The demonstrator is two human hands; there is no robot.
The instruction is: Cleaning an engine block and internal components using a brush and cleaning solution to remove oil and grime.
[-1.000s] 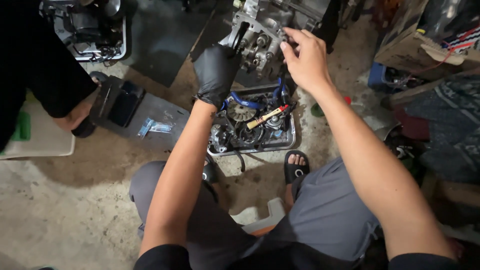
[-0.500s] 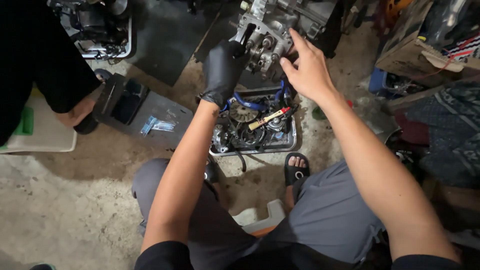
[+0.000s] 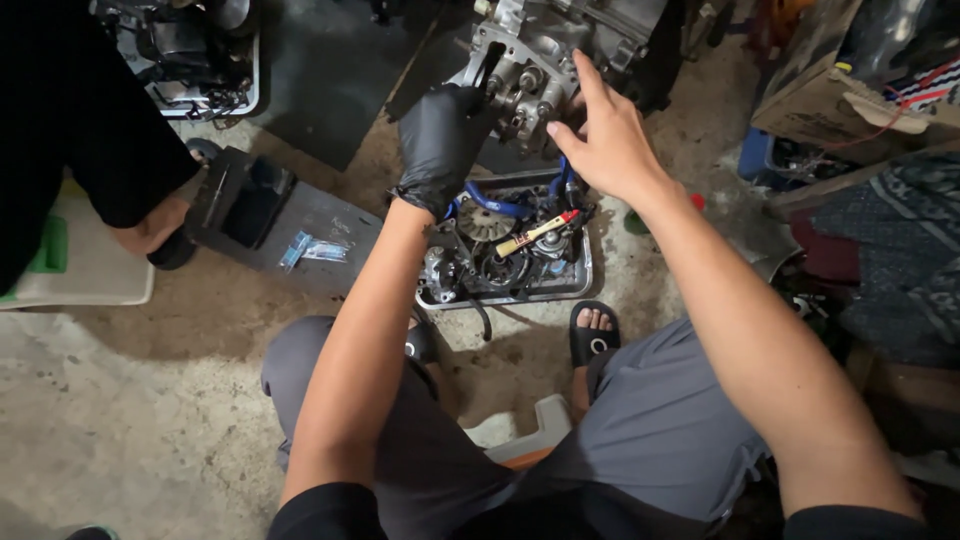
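Looking down from a seated person's head, the view takes in a concrete floor [image 3: 120,420] crowded with engine parts. One grey metal engine block [image 3: 545,60] stands at the top centre, just beyond the person's knees. Below it, between the engine and the person's feet, lies one shallow metal tray [image 3: 580,285] filled with loose greasy parts, a blue hose [image 3: 495,205] and one brush with a pale handle [image 3: 535,233]. To the left, one flat black case [image 3: 265,215] lies open on the floor with a small clear packet [image 3: 312,248] on it. A second tray of dark parts [image 3: 195,50] sits at the top left. One sandalled foot [image 3: 594,330] shows beside the parts tray.

Another person crouches at the left edge in a black sleeve [image 3: 90,110], one bare hand [image 3: 150,228] resting near the case. Cardboard boxes [image 3: 840,90] and cloth crowd the right side.

Two arms reach forward, well apart at the elbows and closing toward the engine. The left hand [image 3: 440,140], in a black glove, is curled against the engine's left face, though whether it grips a part cannot be told. The right hand [image 3: 605,140] is bare, fingers spread and loose, its index finger stretched up to touch the engine's front, clamped on nothing.
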